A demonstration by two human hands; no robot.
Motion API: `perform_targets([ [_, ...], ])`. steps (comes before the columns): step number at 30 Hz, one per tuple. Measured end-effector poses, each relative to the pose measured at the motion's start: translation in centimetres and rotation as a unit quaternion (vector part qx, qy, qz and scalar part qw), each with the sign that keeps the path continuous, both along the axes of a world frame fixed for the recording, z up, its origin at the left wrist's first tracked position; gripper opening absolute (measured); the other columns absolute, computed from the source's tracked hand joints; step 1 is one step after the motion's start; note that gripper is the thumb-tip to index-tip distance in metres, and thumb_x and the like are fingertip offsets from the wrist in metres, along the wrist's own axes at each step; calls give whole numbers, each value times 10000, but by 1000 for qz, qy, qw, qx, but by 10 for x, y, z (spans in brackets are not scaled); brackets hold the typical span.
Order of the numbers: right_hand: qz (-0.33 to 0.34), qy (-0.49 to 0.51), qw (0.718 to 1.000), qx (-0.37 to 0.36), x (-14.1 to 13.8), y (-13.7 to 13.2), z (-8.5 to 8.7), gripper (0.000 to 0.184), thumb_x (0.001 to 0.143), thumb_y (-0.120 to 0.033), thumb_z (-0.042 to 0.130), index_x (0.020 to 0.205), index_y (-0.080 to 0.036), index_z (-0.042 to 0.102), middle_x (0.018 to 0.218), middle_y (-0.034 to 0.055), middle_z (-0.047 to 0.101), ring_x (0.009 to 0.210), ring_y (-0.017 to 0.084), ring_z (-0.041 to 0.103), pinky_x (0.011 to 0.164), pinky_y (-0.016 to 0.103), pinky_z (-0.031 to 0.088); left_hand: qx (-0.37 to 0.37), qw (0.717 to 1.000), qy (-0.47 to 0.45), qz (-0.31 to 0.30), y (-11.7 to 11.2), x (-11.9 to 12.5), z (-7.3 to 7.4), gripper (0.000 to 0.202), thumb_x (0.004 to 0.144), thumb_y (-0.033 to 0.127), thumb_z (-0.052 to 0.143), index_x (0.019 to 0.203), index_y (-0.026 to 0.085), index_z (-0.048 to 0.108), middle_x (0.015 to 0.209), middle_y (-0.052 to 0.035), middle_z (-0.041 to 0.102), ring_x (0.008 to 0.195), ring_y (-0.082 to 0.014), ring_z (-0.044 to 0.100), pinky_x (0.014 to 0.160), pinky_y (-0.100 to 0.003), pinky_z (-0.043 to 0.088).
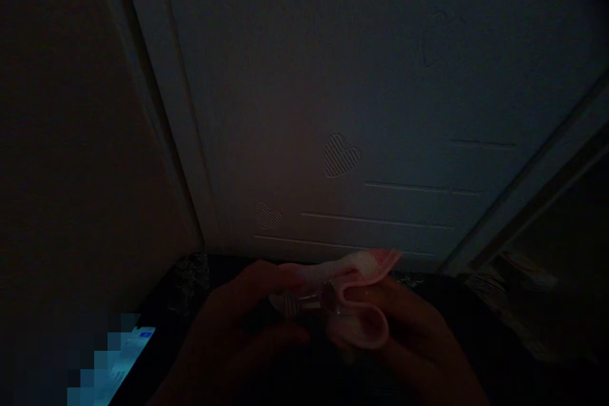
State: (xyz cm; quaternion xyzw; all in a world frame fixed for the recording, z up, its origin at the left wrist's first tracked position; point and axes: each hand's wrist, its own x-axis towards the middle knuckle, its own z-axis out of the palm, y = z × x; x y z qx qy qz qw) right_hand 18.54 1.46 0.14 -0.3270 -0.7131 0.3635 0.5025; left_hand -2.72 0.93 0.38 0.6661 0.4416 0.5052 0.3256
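The light is very dim. A pink and white cloth (pixel 356 266) lies folded between my two hands, its upper corner sticking up to the right. Under its fold shows a small shiny object (pixel 311 302) with a ridged left end; its kind is too dark to make out. My left hand (pixel 242 311) is closed, fingers at the ridged end and the cloth's left edge. Fingers of my right hand (pixel 413 323) are bent around the cloth, which loops over the shiny object's right end. The fingertips of both hands are partly lost in shadow.
Ahead stands a pale panel (pixel 285 108) with heart shapes and lines pressed into it, framed at both sides. A brownish surface (pixel 71 139) rises at left. A lit screen (pixel 130 355), partly pixelated, is at lower left. Crinkled clear plastic (pixel 190 276) lies near the panel's foot.
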Motion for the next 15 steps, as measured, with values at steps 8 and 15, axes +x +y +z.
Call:
perform_targets([
  [8,18,105,989,-101,-9,0,-7,75,840,-300,701,890,-321,753,879,-12,744,760,155,675,619,203,527,66,994,80,37,0,7,0,94,759,360,787,793,273,773,713,28,750,626,-142,687,577,-174,545],
  [15,-28,140,983,-113,-25,2,-12,96,760,-232,733,778,-248,640,704,-39,641,587,108,560,519,164,470,242,943,222,47,4,16,4,360,956,460,533,772,231,740,679,-2,762,584,-151,698,546,-206,538],
])
